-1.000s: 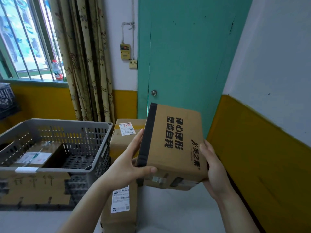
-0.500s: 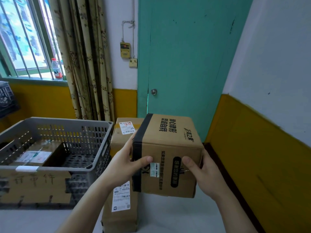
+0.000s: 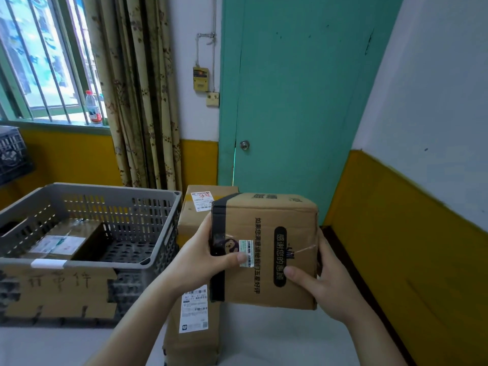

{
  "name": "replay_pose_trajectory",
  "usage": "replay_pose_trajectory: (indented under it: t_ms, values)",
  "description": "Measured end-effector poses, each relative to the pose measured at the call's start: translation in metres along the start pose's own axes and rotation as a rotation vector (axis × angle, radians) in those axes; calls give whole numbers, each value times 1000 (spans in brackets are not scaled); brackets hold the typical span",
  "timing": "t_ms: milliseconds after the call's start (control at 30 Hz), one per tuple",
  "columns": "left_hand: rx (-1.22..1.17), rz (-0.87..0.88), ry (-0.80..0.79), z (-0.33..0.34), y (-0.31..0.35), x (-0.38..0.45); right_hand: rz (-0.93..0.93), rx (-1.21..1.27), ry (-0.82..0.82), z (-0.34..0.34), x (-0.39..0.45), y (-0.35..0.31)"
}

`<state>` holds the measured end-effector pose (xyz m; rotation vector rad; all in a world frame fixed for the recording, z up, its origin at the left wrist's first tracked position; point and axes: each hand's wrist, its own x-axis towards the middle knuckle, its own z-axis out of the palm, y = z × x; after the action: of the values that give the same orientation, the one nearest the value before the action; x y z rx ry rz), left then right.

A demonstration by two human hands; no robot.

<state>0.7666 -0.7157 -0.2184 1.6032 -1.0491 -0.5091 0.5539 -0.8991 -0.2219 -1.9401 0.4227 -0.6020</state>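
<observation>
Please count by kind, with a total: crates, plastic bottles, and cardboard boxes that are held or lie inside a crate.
Crates: 2 (grey crate, black crate)
Bottles: 1 (plastic bottle)
Boxes: 2 (held box, box in the grey crate)
Total: 5

Box [image 3: 274, 249] I hold: brown cardboard, black tape band down left edge, black printed characters, small white-and-green sticker. Parcel [image 3: 192, 347] below it: brown, white barcode label. Crate [image 3: 105, 196] at my left: grey, slotted grid pattern. Door [image 3: 290, 88]: teal. Wall [image 3: 435, 88]: white above, mustard yellow below. Curtain [image 3: 140, 88]: beige, brown floral print.
</observation>
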Motion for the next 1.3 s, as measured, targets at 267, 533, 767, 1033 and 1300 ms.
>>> replay_pose_trajectory:
  t_ms: [267,533,767,1033,1300]
  values:
    - [-77,22,-13,1,-1,2,-48,-38,22,2,2,-16]
    - [-195,-17,-3,-8,-6,-5,-8,-61,-28,6,-7,-16]
    - [-557,-305,117,-10,-2,-3,-33,-169,-15,3,-20,-28]
    - [-692,-268,174,-6,-9,-5,-26,-57,130,4,-30,-37]
    - [-813,-164,151,10,-15,-6,252,-31,351,-6,-29,-27]
